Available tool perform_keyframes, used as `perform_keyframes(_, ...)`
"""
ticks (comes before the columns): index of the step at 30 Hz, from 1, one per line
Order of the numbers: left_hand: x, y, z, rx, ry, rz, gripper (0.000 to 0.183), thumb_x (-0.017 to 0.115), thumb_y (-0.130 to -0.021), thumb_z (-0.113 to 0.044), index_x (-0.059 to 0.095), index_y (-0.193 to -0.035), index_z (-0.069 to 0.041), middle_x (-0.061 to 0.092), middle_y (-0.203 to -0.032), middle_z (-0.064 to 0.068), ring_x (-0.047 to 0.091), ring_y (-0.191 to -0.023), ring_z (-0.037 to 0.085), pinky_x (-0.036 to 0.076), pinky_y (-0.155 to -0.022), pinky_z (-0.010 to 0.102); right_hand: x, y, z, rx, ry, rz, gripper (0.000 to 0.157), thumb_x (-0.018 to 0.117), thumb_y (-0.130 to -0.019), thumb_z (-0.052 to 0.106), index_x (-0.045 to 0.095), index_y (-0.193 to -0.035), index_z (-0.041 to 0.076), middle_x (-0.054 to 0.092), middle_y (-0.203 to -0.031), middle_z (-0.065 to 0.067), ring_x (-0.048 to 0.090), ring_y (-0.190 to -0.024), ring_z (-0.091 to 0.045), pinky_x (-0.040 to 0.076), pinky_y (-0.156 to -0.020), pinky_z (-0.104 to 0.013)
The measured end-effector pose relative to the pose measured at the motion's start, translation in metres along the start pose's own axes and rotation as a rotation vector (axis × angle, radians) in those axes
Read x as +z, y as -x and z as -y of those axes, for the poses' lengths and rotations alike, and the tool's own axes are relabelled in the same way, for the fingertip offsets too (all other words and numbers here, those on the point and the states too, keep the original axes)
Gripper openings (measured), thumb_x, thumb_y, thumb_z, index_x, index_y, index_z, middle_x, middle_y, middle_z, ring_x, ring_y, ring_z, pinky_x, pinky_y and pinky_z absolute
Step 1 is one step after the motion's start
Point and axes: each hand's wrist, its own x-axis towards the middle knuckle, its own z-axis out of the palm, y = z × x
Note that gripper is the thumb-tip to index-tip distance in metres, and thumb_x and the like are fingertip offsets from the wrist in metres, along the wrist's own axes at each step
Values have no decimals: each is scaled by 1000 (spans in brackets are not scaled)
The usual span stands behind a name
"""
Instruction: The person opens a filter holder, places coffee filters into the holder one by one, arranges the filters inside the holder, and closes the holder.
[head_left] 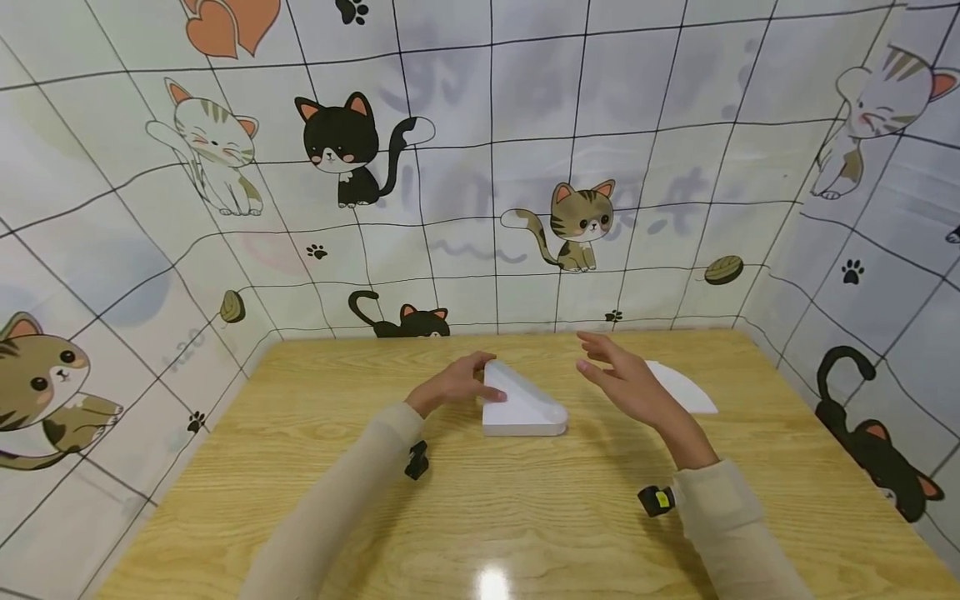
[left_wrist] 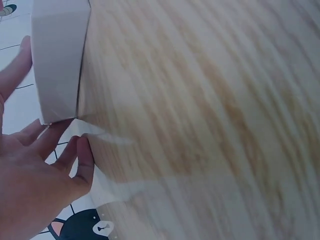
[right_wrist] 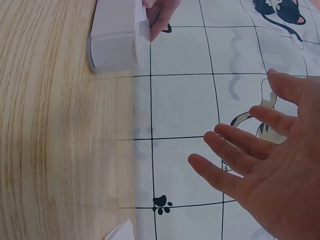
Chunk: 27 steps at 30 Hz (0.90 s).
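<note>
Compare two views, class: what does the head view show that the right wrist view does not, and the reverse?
Only the head view: two cream cloth sleeves, a small black device beside each, and an orange printed heart.

Only the right wrist view: the bare right hand from its palm side, all five digits in sight.

Both: a white triangular box held by the bare left hand; a white fan-shaped sheet, just a corner in the wrist view; the yellowish wood-grain table; and the white, black-gridded wall covering with cartoon cats.

Bright glare on tabletop (head_left: 510, 500), left wrist view perhaps soft
</note>
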Motion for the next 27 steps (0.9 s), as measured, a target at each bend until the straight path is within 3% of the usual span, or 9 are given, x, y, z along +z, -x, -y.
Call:
perform_keyframes(10, 3, 2, -4, -16, 52, -64, 85, 88, -85, -23, 44, -155, -6, 54, -150, 14, 54, -135, 31, 45, -114, 47, 3, -1, -3, -12, -7, -1, 63, 53, -109, 38, 31, -163, 16, 42, -160, -24, 41, -148, -45, 40, -114, -65)
perform_keyframes(14, 4, 5, -8, 14, 97, -83, 85, 88, -85, -17, 43, -156, -8, 50, -155, 14, 60, -130, 34, 54, -102, 42, 2, -1, -3, -14, -5, 1, 63, 53, -109, 38, 30, -163, 16, 42, -160, -24, 41, -148, -46, 40, -114, -65)
perform_keyframes(19, 5, 9, -13, 58, 55, -113, 86, 88, -84, -17, 42, -155, -8, 50, -154, 14, 69, -113, 32, 59, -84, 33, 2, -1, -4, -13, -2, 3, 63, 53, -109, 39, 30, -164, 18, 42, -161, -24, 41, -148, -46, 40, -113, -65)
perform_keyframes(22, 6, 12, -16, 79, 41, -127, 86, 89, -83, -17, 42, -155, -9, 52, -152, 14, 70, -112, 32, 60, -84, 33, 2, -1, -5, -17, 1, 0, 63, 53, -109, 38, 30, -164, 18, 42, -161, -24, 41, -147, -46, 41, -113, -65)
perform_keyframes(27, 7, 16, -15, 117, 103, -147, 79, 84, -87, -10, 43, -154, -11, 47, -157, 16, 71, -113, 33, 62, -82, 35, 2, 0, -4, -24, 1, 3, 62, 54, -109, 34, 29, -164, 17, 41, -161, -24, 42, -147, -48, 41, -112, -65)
